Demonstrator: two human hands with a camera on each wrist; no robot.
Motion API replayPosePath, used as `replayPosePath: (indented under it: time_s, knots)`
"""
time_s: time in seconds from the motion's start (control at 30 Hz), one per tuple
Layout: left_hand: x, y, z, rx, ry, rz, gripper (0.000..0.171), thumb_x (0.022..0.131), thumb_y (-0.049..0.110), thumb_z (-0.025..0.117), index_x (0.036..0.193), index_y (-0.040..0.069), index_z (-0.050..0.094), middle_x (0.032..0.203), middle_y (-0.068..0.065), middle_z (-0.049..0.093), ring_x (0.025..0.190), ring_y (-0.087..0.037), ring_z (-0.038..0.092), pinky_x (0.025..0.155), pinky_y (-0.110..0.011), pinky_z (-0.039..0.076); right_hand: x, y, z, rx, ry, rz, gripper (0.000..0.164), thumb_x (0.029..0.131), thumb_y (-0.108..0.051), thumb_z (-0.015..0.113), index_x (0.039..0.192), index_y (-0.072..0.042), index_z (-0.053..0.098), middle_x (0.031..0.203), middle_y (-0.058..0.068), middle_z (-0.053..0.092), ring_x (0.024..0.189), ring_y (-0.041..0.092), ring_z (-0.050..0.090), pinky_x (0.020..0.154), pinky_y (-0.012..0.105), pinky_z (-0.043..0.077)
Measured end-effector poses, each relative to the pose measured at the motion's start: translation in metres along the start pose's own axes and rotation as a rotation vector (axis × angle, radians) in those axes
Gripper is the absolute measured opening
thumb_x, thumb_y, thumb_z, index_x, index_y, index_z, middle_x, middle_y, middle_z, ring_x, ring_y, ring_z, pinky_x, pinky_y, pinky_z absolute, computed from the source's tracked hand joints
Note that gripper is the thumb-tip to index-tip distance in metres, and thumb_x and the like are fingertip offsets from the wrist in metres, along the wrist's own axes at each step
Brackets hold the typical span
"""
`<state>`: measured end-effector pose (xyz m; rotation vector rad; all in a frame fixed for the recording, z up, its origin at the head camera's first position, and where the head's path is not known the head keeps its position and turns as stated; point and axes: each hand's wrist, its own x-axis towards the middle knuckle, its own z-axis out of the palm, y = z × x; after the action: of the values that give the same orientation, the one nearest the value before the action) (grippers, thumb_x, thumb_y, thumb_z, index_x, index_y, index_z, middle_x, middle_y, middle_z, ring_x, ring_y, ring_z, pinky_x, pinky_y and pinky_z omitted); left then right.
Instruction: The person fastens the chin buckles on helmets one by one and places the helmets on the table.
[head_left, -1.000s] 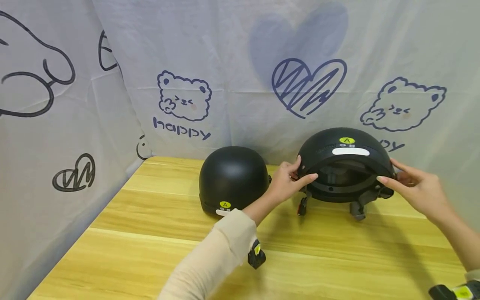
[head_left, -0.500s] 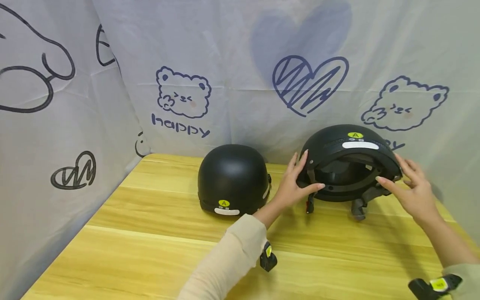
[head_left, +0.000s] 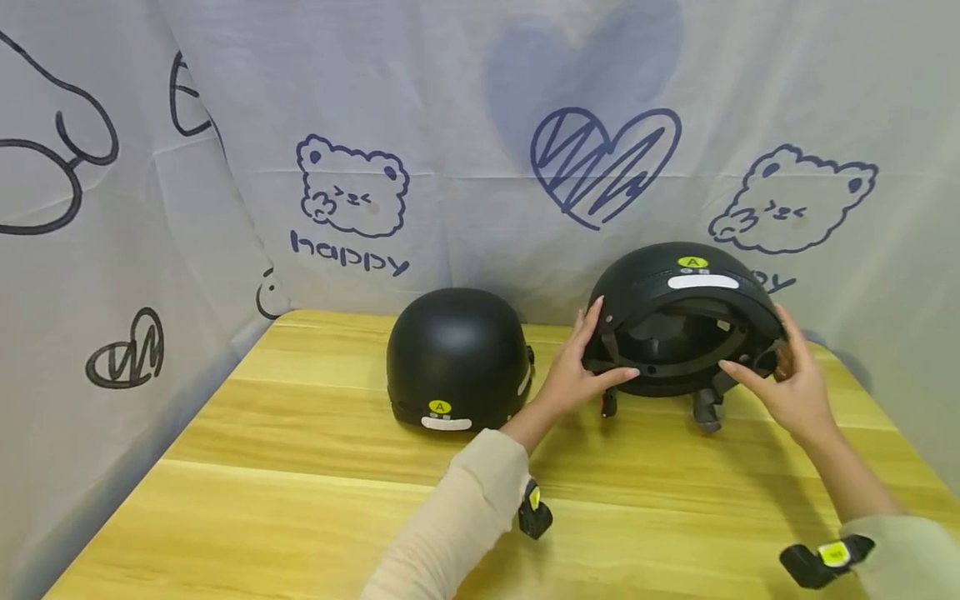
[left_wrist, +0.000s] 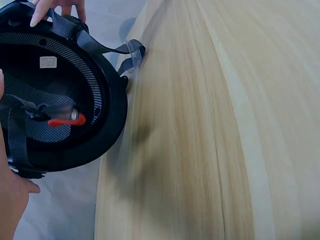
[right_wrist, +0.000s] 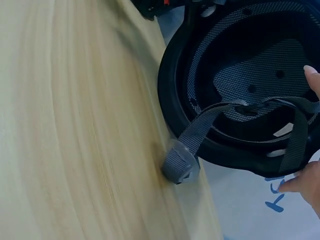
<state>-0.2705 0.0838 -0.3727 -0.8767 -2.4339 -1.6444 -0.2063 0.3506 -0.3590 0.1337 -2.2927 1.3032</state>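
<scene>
In the head view, a black helmet (head_left: 645, 275) with a yellow "A" sticker and a white strip is held at the back right of the table, tilted so its hollow faces me. My left hand (head_left: 568, 379) grips its left edge, thumb at the rim and fingers against the outer shell. On the opposite edge, my right hand (head_left: 798, 396) grips the same way. Both wrist views show the padded lining and grey chin strap (right_wrist: 200, 122); a red buckle part (left_wrist: 65, 121) shows in the left one. A second black helmet (head_left: 457, 354) sits dome up, left of my hands.
The wood-grain table (head_left: 300, 517) stretches toward me, its back edge close to a pale curtain (head_left: 465, 100) printed with bears and hearts. Another curtain section (head_left: 90, 275) hangs along the left side. Straps dangle beneath the held helmet.
The held helmet has tipped up, showing more of its inside. It turned slightly right, then back. My right hand has shifted left and its thumb now lies further along the rim.
</scene>
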Motion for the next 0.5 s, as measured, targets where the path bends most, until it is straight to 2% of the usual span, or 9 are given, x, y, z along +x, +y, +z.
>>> replayPosePath:
  time_s: [0.13,0.37,0.5]
  knots:
    - [-0.0007,-0.0019,0.0002,0.004,0.006,0.028,0.100,0.077,0.028,0.076,0.146,0.044,0.006,0.157,0.002,0.009,0.145,-0.018,0.010,0.111,-0.055,0.023,-0.0003,0.0021,0.0042,0.017,0.046,0.000,0.089,0.080,0.001,0.068,0.149,-0.028,0.018,0.119,-0.027,0.045,0.100,-0.011,0.048,0.066,0.003,0.043]
    - [-0.0018,-0.0044,0.0021,0.000,0.026,0.057,0.098,0.079,0.025,0.074,0.148,0.040,0.007,0.157,0.000,0.010,0.145,-0.018,0.009,0.112,-0.053,0.023,-0.0006,0.0048,0.0087,0.003,0.076,-0.038,0.093,0.078,0.003,0.068,0.150,-0.022,0.015,0.116,-0.030,0.045,0.096,-0.008,0.049,0.073,0.002,0.040]
    - [-0.0028,-0.0020,0.0038,0.008,0.029,0.068,0.098,0.079,0.027,0.075,0.148,0.040,0.006,0.156,0.001,0.011,0.145,-0.017,0.008,0.111,-0.054,0.024,-0.0020,0.0032,0.0061,-0.002,0.059,-0.039,0.095,0.078,0.004,0.069,0.150,-0.024,0.013,0.126,-0.022,0.044,0.102,-0.009,0.047,0.079,0.002,0.037]
